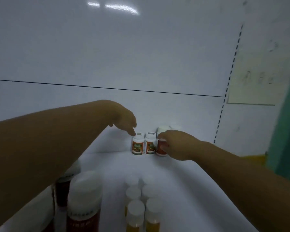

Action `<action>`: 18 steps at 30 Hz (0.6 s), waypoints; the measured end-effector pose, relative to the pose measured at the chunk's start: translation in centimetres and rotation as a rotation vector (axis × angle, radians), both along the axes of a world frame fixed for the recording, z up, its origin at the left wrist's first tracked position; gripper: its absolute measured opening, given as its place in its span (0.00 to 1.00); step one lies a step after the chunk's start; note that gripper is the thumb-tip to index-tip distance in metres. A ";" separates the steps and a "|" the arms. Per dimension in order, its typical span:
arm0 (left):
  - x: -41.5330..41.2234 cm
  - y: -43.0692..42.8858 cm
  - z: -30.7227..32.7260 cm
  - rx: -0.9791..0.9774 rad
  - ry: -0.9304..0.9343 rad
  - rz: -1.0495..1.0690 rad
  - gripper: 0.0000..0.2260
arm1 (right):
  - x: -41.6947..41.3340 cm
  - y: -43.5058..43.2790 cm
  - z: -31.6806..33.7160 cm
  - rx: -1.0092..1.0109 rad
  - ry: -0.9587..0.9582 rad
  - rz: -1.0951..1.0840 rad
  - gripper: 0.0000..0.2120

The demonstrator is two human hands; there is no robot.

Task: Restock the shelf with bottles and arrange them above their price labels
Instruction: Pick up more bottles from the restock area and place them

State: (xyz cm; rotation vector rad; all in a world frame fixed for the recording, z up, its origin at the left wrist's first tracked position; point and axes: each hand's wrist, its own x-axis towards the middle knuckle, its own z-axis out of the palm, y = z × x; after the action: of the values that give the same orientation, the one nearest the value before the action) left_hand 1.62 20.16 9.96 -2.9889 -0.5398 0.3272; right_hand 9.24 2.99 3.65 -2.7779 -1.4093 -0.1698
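Large red-labelled bottles (84, 206) with white caps stand closest, at the lower left, beside a double row of small yellow bottles (135, 213). Farther back on the white shelf (199, 181), three small white-capped bottles stand upright in a tight row against the back panel. The left hand (124, 119) reaches down, one extended fingertip touching the cap of the leftmost bottle (138, 146). The right hand (174, 144) curls around the rightmost bottle (159, 149), which stands just beside the middle bottle (150, 145).
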 end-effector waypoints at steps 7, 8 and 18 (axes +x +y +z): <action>5.2 1.0 -3.3 -0.032 0.012 0.103 0.31 | 5.5 6.1 0.1 -0.117 -0.192 0.110 0.15; 5.7 1.1 -3.9 -0.057 0.005 0.101 0.30 | 5.9 6.8 0.1 -0.116 -0.199 0.125 0.14; 8.7 1.5 -6.3 -0.094 -0.211 0.217 0.17 | 8.3 9.1 -0.7 -0.085 -0.073 0.245 0.09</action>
State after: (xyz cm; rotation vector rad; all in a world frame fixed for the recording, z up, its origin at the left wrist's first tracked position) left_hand 10.35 21.64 3.69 -3.0792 -0.8964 0.0515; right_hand 17.56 12.12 2.98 -2.6564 -1.7978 -0.2127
